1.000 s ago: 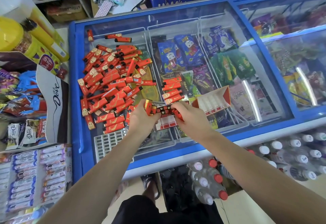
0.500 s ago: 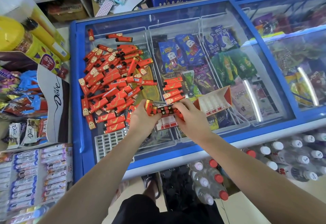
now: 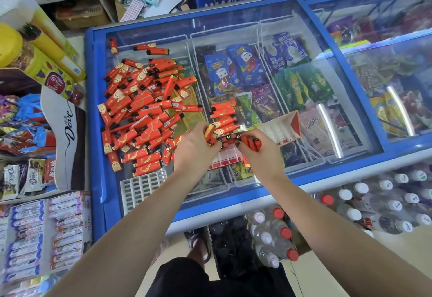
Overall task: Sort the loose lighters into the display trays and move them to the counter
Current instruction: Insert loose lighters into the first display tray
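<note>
Unmoved since earlier: left hand (image 3: 195, 149) and right hand (image 3: 259, 154) pinching lighter row (image 3: 233, 139) over display tray (image 3: 225, 157); loose pile (image 3: 142, 114) leftward unsorted.

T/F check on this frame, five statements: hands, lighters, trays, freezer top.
1. Both hands hold a row of lighters between them. True: left hand and right hand grip its ends.
2. The loose lighter pile lies on the freezer's right side. False: it lies on the left part of the glass lid.
3. A red and white display tray sits right of the hands. True.
4. That tray is full of lighters. False: its slots look empty.
5. Bottled drinks stand on the freezer lid. False: they are on the floor in front.
</note>
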